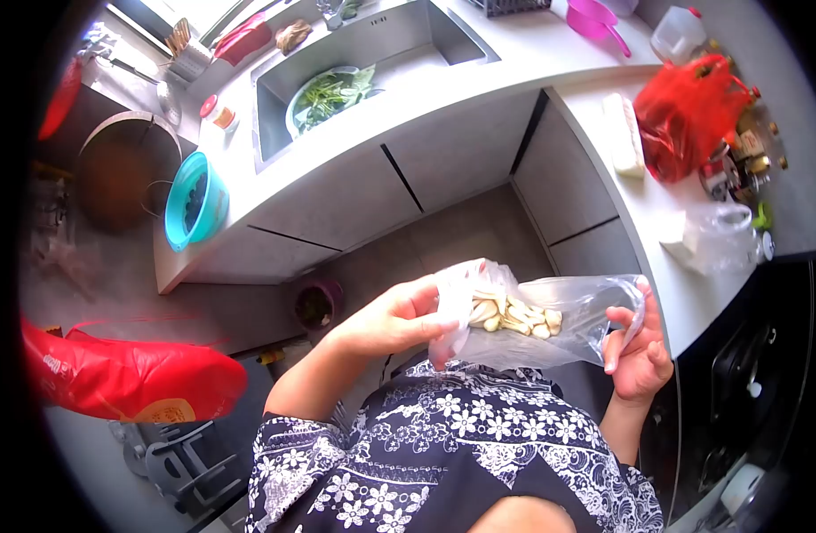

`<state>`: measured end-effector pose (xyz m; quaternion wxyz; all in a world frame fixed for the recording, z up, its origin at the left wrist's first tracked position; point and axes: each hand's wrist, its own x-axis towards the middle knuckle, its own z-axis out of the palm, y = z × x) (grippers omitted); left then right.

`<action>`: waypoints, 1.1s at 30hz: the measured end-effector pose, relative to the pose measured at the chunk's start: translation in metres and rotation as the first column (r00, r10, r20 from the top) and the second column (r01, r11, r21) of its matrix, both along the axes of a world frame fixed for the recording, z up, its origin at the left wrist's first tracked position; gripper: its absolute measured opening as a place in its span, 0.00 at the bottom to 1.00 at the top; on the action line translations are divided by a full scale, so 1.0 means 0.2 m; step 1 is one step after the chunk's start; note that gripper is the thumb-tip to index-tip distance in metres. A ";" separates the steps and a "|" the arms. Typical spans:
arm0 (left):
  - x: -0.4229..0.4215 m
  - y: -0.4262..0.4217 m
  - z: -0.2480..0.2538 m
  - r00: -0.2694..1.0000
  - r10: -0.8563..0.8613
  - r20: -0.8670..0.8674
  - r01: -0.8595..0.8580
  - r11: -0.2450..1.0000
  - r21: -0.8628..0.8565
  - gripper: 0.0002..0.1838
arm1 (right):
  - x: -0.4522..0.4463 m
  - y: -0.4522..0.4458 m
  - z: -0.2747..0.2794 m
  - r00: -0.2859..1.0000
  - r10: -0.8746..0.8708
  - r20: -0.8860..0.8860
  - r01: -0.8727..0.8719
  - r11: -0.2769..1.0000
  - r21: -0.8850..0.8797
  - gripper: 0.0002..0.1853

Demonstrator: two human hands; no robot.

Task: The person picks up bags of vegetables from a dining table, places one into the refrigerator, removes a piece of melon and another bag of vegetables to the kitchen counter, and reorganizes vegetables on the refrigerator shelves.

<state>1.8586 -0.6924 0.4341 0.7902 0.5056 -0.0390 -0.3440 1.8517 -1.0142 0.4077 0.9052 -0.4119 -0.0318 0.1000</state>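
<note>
A clear plastic bag is held level in front of my body. Inside it lie several pale, cream-coloured elongated pieces, perhaps small mushrooms; their exact kind is hard to make out. My left hand grips the bunched end of the bag, thumb on the near side and fingers partly hidden behind the plastic. At the other end, my right hand pinches the bag's edge between thumb and forefinger, its remaining fingers loosely curled. The pieces sit closer to my left hand, while the plastic near the right one is slack.
Leafy greens fill a bowl in the sink. A turquoise basin stands at the counter's left end, near a large pot. On the right counter are a red plastic bag and bottles. A red package is at left.
</note>
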 end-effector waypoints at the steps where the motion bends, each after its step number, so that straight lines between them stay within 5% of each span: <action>1: 0.08 0.03 0.03 0.997 0.045 0.063 -0.044 0.999 -0.011 0.34 | 0.09 0.02 0.01 0.999 -0.037 0.025 0.037 0.999 -0.005 0.44; 9: 0.63 0.16 0.23 0.873 0.337 0.354 -0.277 0.938 -0.210 0.32 | 0.83 0.09 0.14 0.951 0.126 0.283 -0.142 0.989 0.038 0.47; 11: 0.81 0.22 0.24 0.827 0.458 0.325 -0.380 0.882 -0.277 0.22 | 1.09 0.16 0.14 0.917 0.191 0.349 -0.231 0.970 0.078 0.47; 13: 0.98 0.25 0.25 0.812 0.451 0.370 -0.404 0.892 -0.201 0.21 | 1.28 0.19 0.09 0.911 0.203 0.358 -0.249 0.964 0.088 0.48; 16: 1.10 0.31 0.10 0.836 0.448 0.315 -0.433 0.893 -0.121 0.14 | 1.47 0.34 -0.11 0.897 0.202 0.394 -0.241 0.969 0.050 0.48; 24: 1.10 0.62 -0.48 0.810 0.529 0.255 -0.522 0.847 -0.099 0.15 | 1.78 0.79 -0.58 0.914 0.202 0.351 -0.170 0.978 -0.120 0.35; 28: 0.85 0.83 -0.74 0.834 0.546 0.082 -0.538 0.837 -0.100 0.15 | 1.59 0.93 -0.87 0.989 -0.044 0.140 0.083 0.955 -0.284 0.23; 29: 0.91 0.81 -0.84 0.816 0.573 0.069 -0.564 0.817 -0.120 0.16 | 1.70 0.91 -0.92 0.960 -0.154 0.233 0.235 0.895 -0.380 0.20; 31: 0.91 0.84 -0.79 0.796 0.580 0.177 -0.556 0.814 -0.166 0.23 | 1.72 1.00 -0.80 0.644 -0.320 0.695 0.720 0.562 -0.408 0.17; 33: 0.90 0.89 -0.74 0.793 0.562 0.233 -0.532 0.827 -0.182 0.30 | 1.62 1.11 -0.57 0.579 -0.383 0.720 0.722 0.650 -0.235 0.15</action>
